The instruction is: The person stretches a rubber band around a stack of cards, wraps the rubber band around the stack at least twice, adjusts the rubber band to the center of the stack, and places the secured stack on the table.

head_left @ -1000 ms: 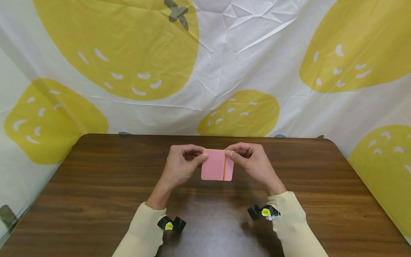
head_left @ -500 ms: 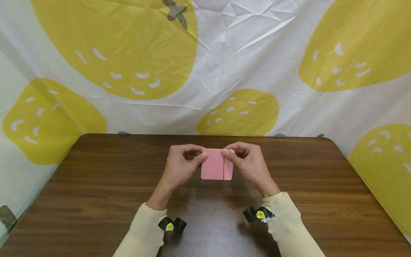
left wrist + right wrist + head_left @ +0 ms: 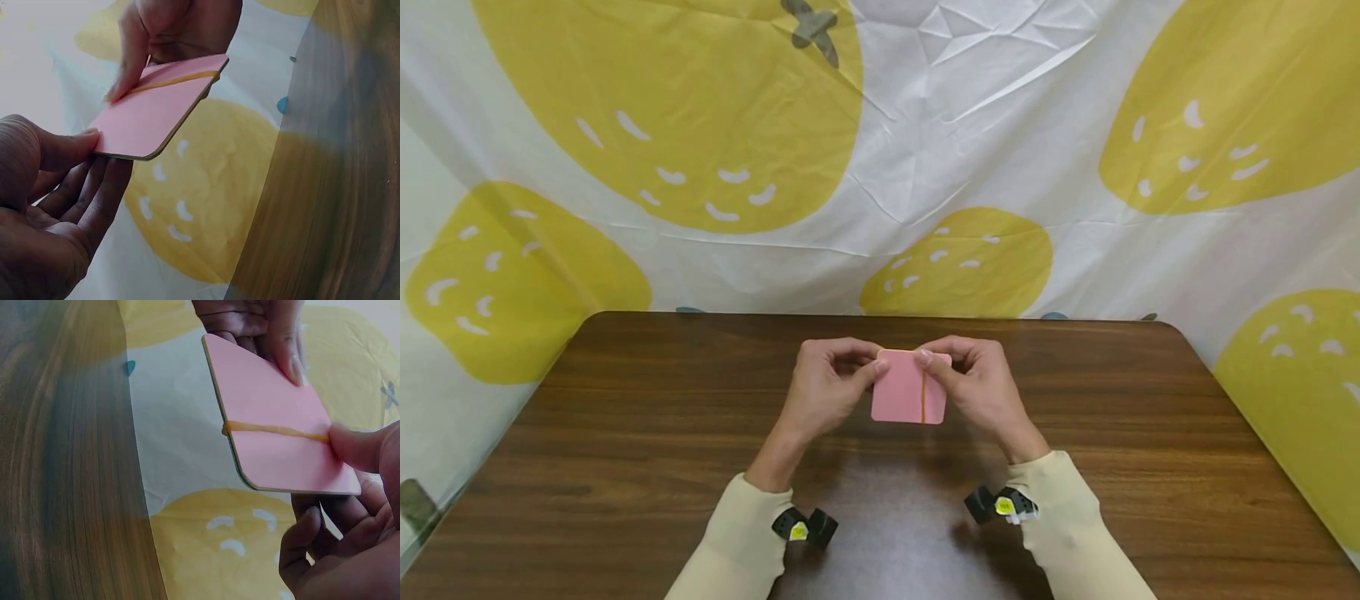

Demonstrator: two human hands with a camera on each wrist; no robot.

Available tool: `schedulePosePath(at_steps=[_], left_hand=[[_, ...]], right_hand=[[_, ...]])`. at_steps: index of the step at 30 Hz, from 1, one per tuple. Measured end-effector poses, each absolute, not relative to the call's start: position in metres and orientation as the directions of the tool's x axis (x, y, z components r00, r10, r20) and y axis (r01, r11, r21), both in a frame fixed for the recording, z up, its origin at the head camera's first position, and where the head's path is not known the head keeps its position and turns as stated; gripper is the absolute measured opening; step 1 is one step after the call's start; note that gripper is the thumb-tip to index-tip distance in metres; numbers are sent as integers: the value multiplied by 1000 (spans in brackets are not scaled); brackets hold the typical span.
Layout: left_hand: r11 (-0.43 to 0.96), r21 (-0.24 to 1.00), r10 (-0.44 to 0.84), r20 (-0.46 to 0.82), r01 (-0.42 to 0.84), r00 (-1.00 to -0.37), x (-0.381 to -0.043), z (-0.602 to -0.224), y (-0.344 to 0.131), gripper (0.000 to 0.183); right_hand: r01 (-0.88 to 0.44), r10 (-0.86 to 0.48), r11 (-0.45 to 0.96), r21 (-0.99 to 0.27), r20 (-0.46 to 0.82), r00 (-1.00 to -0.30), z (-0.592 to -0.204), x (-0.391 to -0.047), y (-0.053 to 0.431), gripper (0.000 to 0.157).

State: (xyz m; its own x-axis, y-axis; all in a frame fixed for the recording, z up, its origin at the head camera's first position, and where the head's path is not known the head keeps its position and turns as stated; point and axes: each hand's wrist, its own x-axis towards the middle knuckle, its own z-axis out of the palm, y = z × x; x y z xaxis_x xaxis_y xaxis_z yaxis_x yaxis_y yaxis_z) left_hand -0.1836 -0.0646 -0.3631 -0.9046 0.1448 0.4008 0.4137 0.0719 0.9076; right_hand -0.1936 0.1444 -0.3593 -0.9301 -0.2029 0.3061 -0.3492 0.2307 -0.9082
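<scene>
Pink square rounded-corner card (image 3: 898, 395): held over brown wood-grain tabletop (image 3: 662, 417) | left grip (image 3: 824, 379): pinching card edge | right grip (image 3: 985, 387): pinching card at tan rubber band (image 3: 275, 429) | progress: band seemingly looped round, back hidden; release left

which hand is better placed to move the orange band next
Probably the right hand: its fingers are at the orange band on the pink square; the left hand holds it farther away.

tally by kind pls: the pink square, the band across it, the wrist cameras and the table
pink square: 1
yellowish-brown band: 1
wrist cameras: 2 (left wrist camera, right wrist camera)
brown table: 1
total: 5
</scene>
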Motion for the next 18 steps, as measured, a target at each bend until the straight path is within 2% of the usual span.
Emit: schedulePosePath(at_steps=[6, 13, 18], left_hand=[[73, 906, 146, 404, 417, -903, -183, -365, -64, 10], [90, 899, 141, 415, 430, -899, -182, -365, -62, 8], [71, 898, 155, 420, 434, -894, -183, -366, -59, 8]], right_hand=[[-332, -172, 264, -906, 294, -940, -360, -193, 142, 16], [-349, -225, 263, -899, 295, -929, -358, -192, 140, 14], [-314, -163, 283, -906, 277, -947, -358, -191, 137, 15]])
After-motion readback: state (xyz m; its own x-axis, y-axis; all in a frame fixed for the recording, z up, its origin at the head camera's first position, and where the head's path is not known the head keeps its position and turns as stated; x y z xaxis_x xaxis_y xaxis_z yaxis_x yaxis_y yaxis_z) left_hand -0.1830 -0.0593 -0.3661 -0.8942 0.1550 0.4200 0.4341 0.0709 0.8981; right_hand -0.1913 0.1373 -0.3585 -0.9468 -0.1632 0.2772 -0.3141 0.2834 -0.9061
